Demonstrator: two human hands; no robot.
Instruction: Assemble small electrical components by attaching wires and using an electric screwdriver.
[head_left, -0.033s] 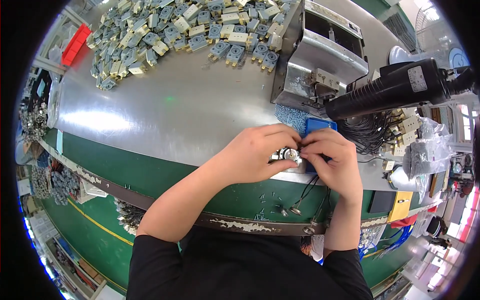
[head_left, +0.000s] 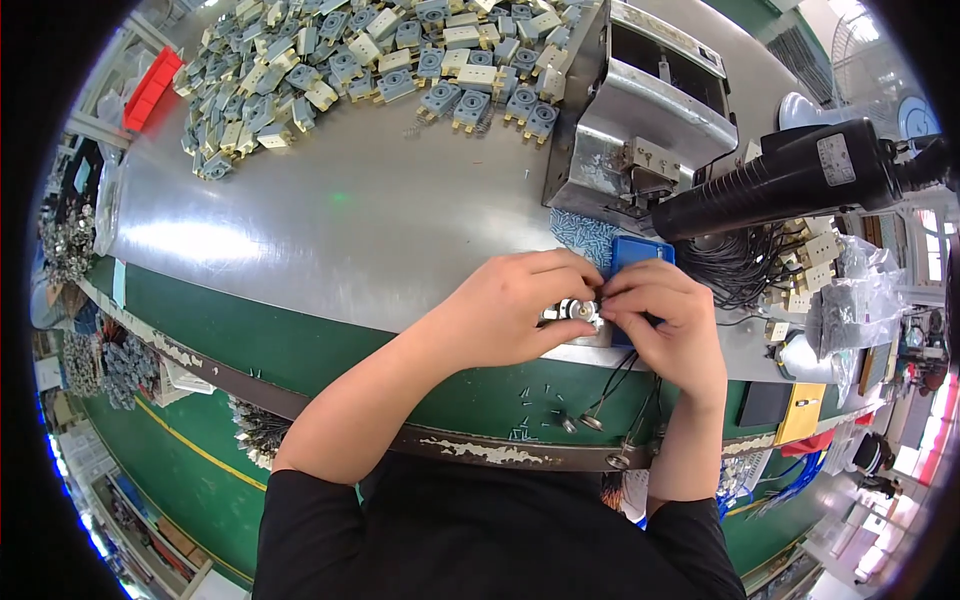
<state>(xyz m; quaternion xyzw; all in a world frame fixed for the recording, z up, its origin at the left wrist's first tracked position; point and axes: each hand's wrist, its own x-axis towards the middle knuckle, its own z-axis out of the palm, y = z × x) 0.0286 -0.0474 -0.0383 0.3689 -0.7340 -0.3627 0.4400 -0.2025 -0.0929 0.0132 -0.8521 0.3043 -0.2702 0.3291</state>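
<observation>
Near the table's front edge my left hand (head_left: 530, 305) is closed around a small silvery round metal part (head_left: 582, 310), its thumb below and its fingers above. My right hand (head_left: 665, 315) pinches at the right side of the same part. Whatever sits between those right fingertips is hidden. Just beyond the hands lie many small bluish screws (head_left: 583, 235) and a blue tray (head_left: 640, 250). Thin black leads with round metal ends (head_left: 592, 422) hang below my right hand, beside loose screws (head_left: 522, 433) on the green strip.
A black electric screwdriver (head_left: 770, 180) points left across the right side, in front of a metal box-shaped machine (head_left: 650, 110). Grey and cream switch-like blocks (head_left: 395, 85) are heaped at the back. Black cables (head_left: 740, 265), a clear plastic bag (head_left: 865, 300) and a yellow pad (head_left: 802, 412) lie right.
</observation>
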